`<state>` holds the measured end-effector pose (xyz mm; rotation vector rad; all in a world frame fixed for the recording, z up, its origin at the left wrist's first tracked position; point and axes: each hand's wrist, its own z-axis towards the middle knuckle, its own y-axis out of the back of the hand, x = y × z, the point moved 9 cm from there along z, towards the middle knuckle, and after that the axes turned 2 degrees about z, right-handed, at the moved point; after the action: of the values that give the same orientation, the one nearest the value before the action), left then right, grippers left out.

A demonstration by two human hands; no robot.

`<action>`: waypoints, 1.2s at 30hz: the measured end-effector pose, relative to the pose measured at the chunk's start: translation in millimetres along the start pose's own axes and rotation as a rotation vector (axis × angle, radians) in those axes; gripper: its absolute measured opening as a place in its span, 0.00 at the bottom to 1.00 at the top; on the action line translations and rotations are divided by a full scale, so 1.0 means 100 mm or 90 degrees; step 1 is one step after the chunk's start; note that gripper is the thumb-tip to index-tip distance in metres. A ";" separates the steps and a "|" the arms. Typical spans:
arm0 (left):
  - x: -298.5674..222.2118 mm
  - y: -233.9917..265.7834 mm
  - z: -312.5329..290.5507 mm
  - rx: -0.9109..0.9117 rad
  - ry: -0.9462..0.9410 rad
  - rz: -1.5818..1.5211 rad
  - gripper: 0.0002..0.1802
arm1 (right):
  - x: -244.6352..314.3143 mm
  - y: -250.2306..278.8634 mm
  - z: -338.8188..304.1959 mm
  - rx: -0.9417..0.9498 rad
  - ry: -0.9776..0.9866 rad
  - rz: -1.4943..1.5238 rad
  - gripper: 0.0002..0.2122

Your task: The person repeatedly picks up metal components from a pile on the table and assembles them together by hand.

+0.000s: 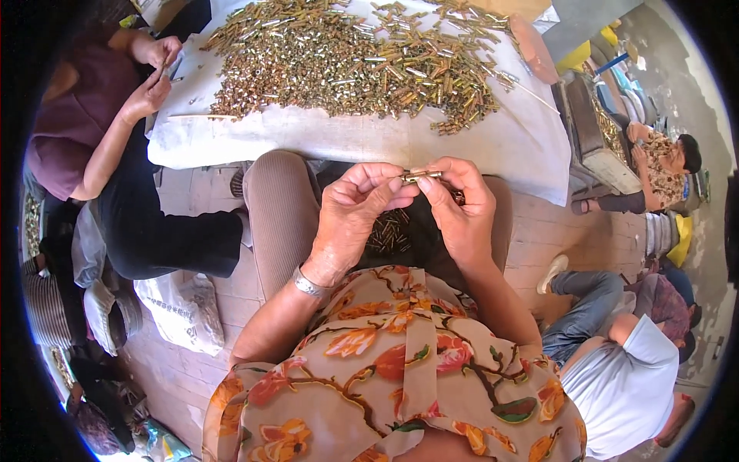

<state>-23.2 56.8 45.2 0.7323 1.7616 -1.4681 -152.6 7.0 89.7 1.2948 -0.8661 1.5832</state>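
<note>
Between my two hands, above my lap, is a small shiny brass-coloured metal cylinder (422, 176). My left hand (356, 202) pinches its left end between thumb and fingertips. The thumb and forefinger of my right hand (463, 208) close on its right end. Whether it is one piece or two joined parts I cannot tell. Below my hands, a dark container (416, 219) between my knees holds many similar slim metal pieces (389, 232), partly hidden by my hands. A large heap of brass and silver metal parts (323, 65) covers much of the table ahead.
A white cloth (208, 150) drapes the table (493, 154), with a thin stick (202, 116) on its left. At the left, a co-worker's hands (154, 85) handle a small piece. A white plastic bag (181, 308) stands on the tiled floor. Other people sit at the right.
</note>
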 end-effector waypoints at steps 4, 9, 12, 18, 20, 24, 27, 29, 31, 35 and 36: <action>-0.05 -0.03 -0.03 -0.004 -0.032 0.018 0.08 | 0.09 -0.01 -0.03 -0.012 0.069 -0.045 0.08; -0.10 -0.03 -0.05 -0.015 -0.092 0.087 0.08 | 0.12 -0.02 -0.06 -0.014 0.105 -0.086 0.07; -0.16 -0.03 -0.09 -0.008 -0.149 0.136 0.08 | 0.15 0.00 -0.05 0.009 0.095 -0.150 0.06; -0.21 -0.02 -0.11 -0.012 -0.178 0.249 0.08 | 0.03 0.01 -0.02 0.068 -0.010 -0.057 0.06; -0.19 -0.07 -0.08 0.063 -0.077 0.156 0.08 | -0.03 0.05 0.00 0.086 -0.083 0.026 0.06; -0.11 -0.13 -0.04 0.209 0.089 0.054 0.08 | -0.16 -0.11 -0.07 0.235 -0.262 0.203 0.08; -0.03 -0.16 -0.05 0.292 0.102 0.038 0.07 | -0.20 -0.29 -0.18 0.317 -0.357 0.331 0.08; 0.03 -0.15 -0.03 0.287 0.116 0.015 0.07 | -0.31 -0.30 -0.22 0.289 -0.362 0.370 0.08; 0.04 -0.14 0.01 0.286 0.132 -0.008 0.07 | -0.35 -0.33 -0.24 0.264 -0.385 0.449 0.08; 0.01 0.08 0.32 0.146 0.074 0.269 0.10 | -0.68 -0.28 -0.16 0.167 -0.359 0.428 0.08; -0.01 0.13 0.44 0.110 0.046 0.370 0.10 | -0.74 -0.25 -0.15 0.162 -0.354 0.427 0.08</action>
<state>-4.9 16.0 34.1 1.2746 1.3172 -1.2040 -129.8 14.4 13.4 1.7915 -1.6107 1.9073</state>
